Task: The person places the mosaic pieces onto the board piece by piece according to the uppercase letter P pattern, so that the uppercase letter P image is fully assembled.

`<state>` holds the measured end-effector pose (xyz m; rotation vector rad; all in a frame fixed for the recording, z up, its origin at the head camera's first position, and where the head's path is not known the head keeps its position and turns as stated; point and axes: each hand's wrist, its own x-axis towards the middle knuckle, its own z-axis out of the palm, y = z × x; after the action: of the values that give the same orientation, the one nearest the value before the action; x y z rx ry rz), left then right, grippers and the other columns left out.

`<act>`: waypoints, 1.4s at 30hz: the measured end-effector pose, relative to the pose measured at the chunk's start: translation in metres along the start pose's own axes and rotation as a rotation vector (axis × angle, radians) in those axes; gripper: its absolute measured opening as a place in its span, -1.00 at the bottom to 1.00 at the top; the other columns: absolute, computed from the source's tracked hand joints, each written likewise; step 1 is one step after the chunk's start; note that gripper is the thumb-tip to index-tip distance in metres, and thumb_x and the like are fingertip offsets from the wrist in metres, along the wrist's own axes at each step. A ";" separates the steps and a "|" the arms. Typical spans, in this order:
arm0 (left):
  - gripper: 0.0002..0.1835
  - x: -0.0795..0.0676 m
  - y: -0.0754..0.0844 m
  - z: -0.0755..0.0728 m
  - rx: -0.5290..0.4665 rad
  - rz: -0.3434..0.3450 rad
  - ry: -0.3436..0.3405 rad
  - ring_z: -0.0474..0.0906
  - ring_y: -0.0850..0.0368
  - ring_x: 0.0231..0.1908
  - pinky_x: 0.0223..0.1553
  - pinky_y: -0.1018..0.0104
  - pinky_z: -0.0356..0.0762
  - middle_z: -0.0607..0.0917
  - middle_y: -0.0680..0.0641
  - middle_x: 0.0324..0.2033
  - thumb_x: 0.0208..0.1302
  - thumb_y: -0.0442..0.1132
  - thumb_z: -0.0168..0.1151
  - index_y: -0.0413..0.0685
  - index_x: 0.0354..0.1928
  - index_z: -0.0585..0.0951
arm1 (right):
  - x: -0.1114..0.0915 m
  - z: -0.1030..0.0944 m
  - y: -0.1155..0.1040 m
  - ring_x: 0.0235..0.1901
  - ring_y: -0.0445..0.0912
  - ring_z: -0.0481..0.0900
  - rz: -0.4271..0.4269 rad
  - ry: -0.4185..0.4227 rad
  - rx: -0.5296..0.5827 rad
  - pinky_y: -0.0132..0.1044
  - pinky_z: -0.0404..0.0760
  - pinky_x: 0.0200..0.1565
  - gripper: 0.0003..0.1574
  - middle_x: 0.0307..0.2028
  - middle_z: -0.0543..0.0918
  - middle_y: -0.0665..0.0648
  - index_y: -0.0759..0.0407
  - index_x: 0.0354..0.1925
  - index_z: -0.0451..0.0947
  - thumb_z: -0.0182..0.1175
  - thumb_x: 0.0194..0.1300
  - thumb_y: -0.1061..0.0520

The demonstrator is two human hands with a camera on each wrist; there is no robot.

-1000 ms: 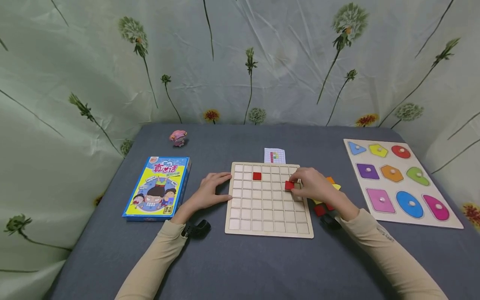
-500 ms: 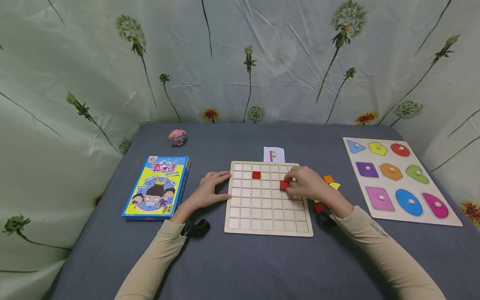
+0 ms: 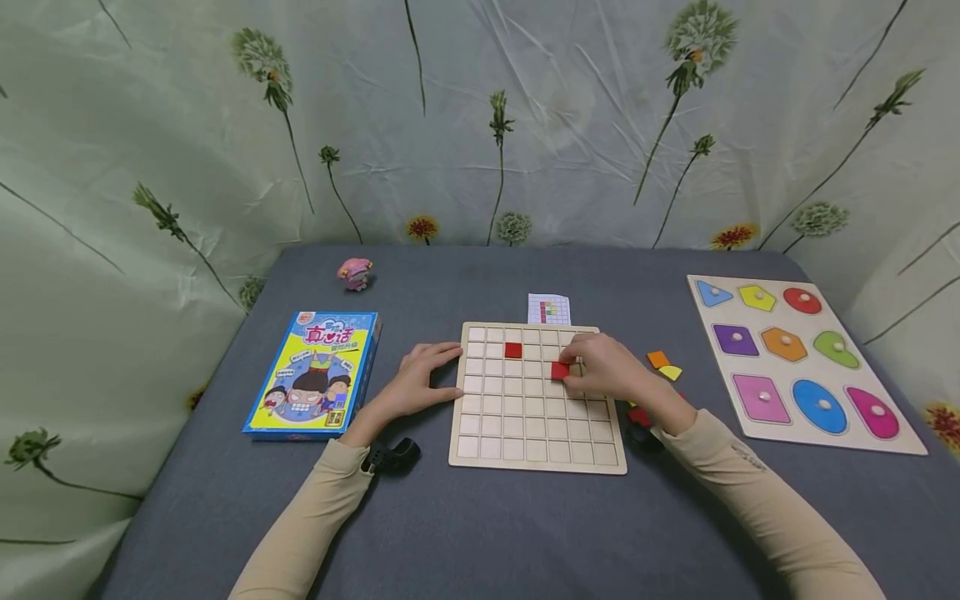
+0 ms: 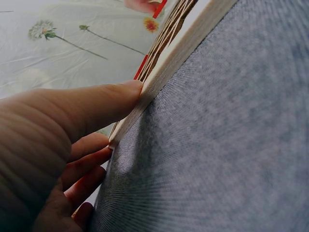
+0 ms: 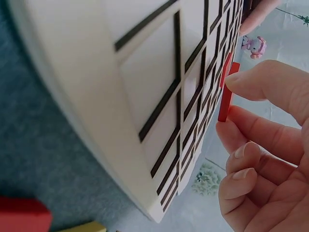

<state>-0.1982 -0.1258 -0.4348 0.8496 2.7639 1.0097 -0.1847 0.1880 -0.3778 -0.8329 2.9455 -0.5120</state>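
A wooden grid board [image 3: 513,425] lies flat on the table, and one red square tile [image 3: 513,351] sits in a cell near its top. My left hand [image 3: 416,379] touches the board's left edge with fingers and thumb spread; the left wrist view shows the thumb [image 4: 111,99] against the side of the board. Over the upper right part of the grid, my right hand [image 3: 611,367] pinches a second red square tile [image 3: 558,371] between thumb and fingertips. The right wrist view shows this held tile [image 5: 227,99] tilted on edge close to the board's surface.
Behind the board lies a small pattern card [image 3: 549,311]. Loose pieces, including an orange one [image 3: 657,359] and a yellow one [image 3: 671,372], lie to its right. Farther right is a knobbed shape puzzle [image 3: 787,400]. At left are a blue-yellow box [image 3: 311,379] and a pink figurine [image 3: 355,273].
My right hand has moved left across the board with the red tile, from the right-hand columns towards the middle. The left hand has stayed at the board's left edge.
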 end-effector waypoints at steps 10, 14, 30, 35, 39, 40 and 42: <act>-0.27 0.001 -0.001 0.000 0.002 0.010 0.007 0.24 -0.13 0.23 0.16 -0.17 0.12 0.39 -0.17 0.31 0.08 -0.09 0.35 -0.12 0.31 0.37 | 0.010 0.000 -0.008 -0.40 -0.16 0.46 -0.032 -0.004 -0.022 -0.35 0.43 -0.36 -0.81 -0.39 0.64 0.05 0.16 -0.35 0.68 0.27 -0.05 0.19; -0.27 0.001 -0.001 0.000 0.000 0.005 0.005 0.24 -0.13 0.23 0.16 -0.16 0.13 0.39 -0.17 0.31 0.08 -0.09 0.35 -0.12 0.31 0.37 | 0.016 0.002 -0.011 -0.38 -0.15 0.48 -0.052 -0.013 -0.037 -0.32 0.45 -0.32 -0.79 -0.38 0.66 0.06 0.16 -0.34 0.68 0.25 -0.06 0.21; -0.27 0.001 0.000 -0.002 0.008 -0.003 0.004 0.24 -0.12 0.21 0.15 -0.15 0.14 0.38 -0.17 0.31 0.09 -0.08 0.35 -0.12 0.31 0.37 | 0.033 0.010 -0.017 -0.46 -0.18 0.37 -0.101 -0.040 -0.023 -0.38 0.35 -0.38 -0.83 -0.46 0.58 0.04 0.17 -0.40 0.66 0.24 -0.09 0.23; -0.27 0.001 -0.001 -0.002 0.008 -0.004 0.002 0.24 -0.12 0.21 0.15 -0.15 0.14 0.38 -0.17 0.31 0.09 -0.08 0.35 -0.12 0.31 0.37 | 0.037 0.013 -0.019 -0.45 -0.18 0.40 -0.120 -0.036 -0.024 -0.37 0.39 -0.37 -0.84 -0.47 0.59 0.05 0.18 -0.42 0.65 0.24 -0.12 0.24; -0.27 0.000 -0.001 0.000 0.010 -0.002 0.001 0.25 -0.11 0.21 0.14 -0.15 0.14 0.39 -0.17 0.31 0.09 -0.07 0.35 -0.12 0.31 0.37 | 0.040 0.015 -0.022 -0.44 -0.17 0.42 -0.127 -0.042 -0.019 -0.35 0.41 -0.35 -0.83 -0.46 0.60 0.05 0.19 -0.42 0.66 0.24 -0.11 0.25; -0.27 0.000 -0.001 0.000 0.010 -0.001 0.001 0.25 -0.11 0.21 0.14 -0.15 0.14 0.39 -0.17 0.31 0.09 -0.08 0.35 -0.11 0.31 0.37 | 0.040 0.015 -0.022 -0.44 -0.17 0.42 -0.124 -0.046 -0.019 -0.35 0.41 -0.35 -0.82 -0.46 0.60 0.05 0.19 -0.41 0.66 0.24 -0.11 0.24; -0.27 0.000 -0.001 0.000 0.008 0.003 0.002 0.25 -0.11 0.21 0.14 -0.15 0.14 0.39 -0.17 0.31 0.09 -0.07 0.35 -0.12 0.30 0.37 | 0.041 0.017 -0.023 -0.44 -0.17 0.40 -0.117 -0.052 -0.022 -0.36 0.40 -0.35 -0.83 -0.45 0.60 0.05 0.18 -0.39 0.66 0.24 -0.08 0.24</act>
<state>-0.1988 -0.1258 -0.4355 0.8539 2.7714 1.0007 -0.2060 0.1436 -0.3839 -1.0100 2.8729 -0.4575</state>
